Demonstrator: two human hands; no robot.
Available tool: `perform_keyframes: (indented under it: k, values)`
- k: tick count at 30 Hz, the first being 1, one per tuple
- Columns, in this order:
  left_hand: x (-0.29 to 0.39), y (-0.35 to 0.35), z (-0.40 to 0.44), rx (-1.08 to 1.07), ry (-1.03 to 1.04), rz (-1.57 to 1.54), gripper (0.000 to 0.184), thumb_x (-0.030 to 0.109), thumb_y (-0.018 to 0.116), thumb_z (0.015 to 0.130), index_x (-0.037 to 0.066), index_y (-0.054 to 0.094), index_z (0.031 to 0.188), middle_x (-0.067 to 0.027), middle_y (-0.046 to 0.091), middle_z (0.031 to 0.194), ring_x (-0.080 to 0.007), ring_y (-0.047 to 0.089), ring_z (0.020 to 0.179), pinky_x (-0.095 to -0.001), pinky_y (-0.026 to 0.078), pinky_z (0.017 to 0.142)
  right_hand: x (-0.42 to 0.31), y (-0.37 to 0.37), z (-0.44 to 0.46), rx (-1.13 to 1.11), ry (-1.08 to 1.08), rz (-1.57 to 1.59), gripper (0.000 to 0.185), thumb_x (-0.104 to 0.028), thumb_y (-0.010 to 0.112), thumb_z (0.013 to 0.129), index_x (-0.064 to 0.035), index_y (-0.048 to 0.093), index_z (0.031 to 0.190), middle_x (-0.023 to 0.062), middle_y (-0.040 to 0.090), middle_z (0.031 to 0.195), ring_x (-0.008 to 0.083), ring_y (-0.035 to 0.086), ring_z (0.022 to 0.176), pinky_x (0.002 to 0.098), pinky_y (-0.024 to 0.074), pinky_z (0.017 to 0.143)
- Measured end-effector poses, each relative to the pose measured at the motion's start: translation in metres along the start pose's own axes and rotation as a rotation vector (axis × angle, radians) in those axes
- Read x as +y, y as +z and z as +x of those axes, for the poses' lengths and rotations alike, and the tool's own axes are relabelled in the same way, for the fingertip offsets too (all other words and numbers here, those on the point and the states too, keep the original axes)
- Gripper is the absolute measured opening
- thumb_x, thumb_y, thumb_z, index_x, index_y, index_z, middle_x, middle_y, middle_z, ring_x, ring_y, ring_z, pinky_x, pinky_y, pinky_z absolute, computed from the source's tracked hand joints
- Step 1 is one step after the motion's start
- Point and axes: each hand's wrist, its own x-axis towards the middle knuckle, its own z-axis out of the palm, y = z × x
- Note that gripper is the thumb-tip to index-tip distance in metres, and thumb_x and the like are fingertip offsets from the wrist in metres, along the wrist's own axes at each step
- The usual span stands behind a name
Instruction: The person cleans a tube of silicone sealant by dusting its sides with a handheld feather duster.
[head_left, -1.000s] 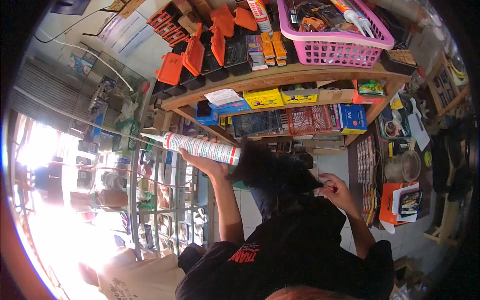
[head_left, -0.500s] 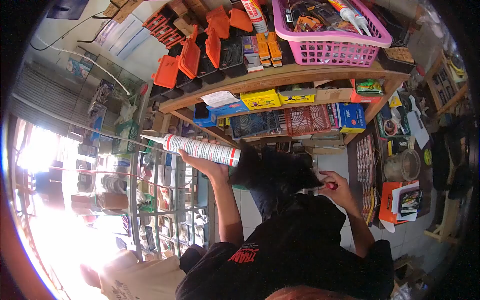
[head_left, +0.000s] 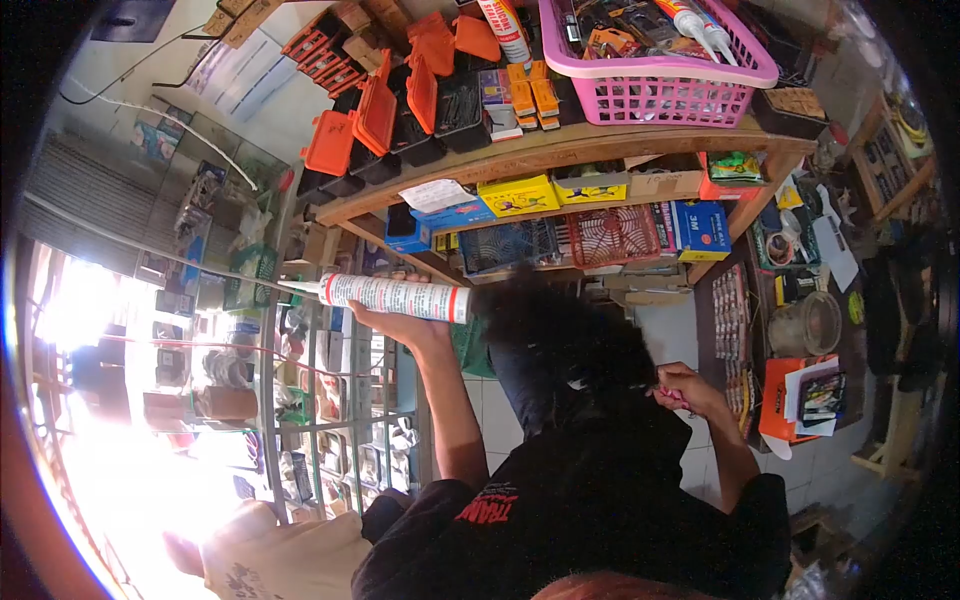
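Note:
My left hand (head_left: 402,325) is wrapped from below around a white sealant tube (head_left: 395,296) with red bands, its nozzle pointing left. The tube lies nearly level. At its right end is a fluffy black duster (head_left: 570,340), which hides part of my legs. My right hand (head_left: 690,388) is closed on the duster's pink handle (head_left: 673,399), at the duster's lower right. The handle is mostly covered by the fingers.
Ahead stands a wooden shelf (head_left: 560,148) with orange-lidded bins (head_left: 330,145) and a pink basket (head_left: 665,95). Glass shelving (head_left: 310,425) is on the left. Beside me at lower left is a person in a beige shirt (head_left: 290,560). An orange box (head_left: 780,400) is at right.
My right hand has moved down and to the right with the duster, which now reaches lower. The tube has shifted slightly left and turned closer to level in my left hand.

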Motion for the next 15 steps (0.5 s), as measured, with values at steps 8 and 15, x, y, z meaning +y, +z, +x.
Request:
perform_keyframes:
  k: [8, 15]
  values:
    - [0.008, -0.026, 0.023, 0.019, -0.016, -0.091, 0.056, 0.062, 0.032, 0.090, 0.007, 0.046, 0.091, -0.0093, 0.051, 0.077, -0.0257, 0.054, 0.062, -0.0397, 0.050, 0.056, 0.002, -0.007, -0.019, 0.118, -0.069, 0.192, 0.034, -0.031, 0.053, 0.096, -0.0124, 0.039, 0.071, 0.0068, 0.041, 0.055, 0.0130, 0.036, 0.044, 0.0269, 0.0261, 0.040]
    - [0.014, -0.007, -0.001, 0.042, -0.072, -0.107, 0.052, 0.059, 0.031, 0.093, 0.009, 0.047, 0.095, -0.0075, 0.053, 0.074, -0.0224, 0.054, 0.062, -0.0353, 0.050, 0.057, -0.020, 0.016, -0.015, 0.082, -0.079, -0.062, 0.039, -0.035, 0.052, 0.098, -0.0124, 0.037, 0.071, -0.0003, 0.036, 0.054, 0.0066, 0.032, 0.042, 0.0246, 0.0240, 0.038]
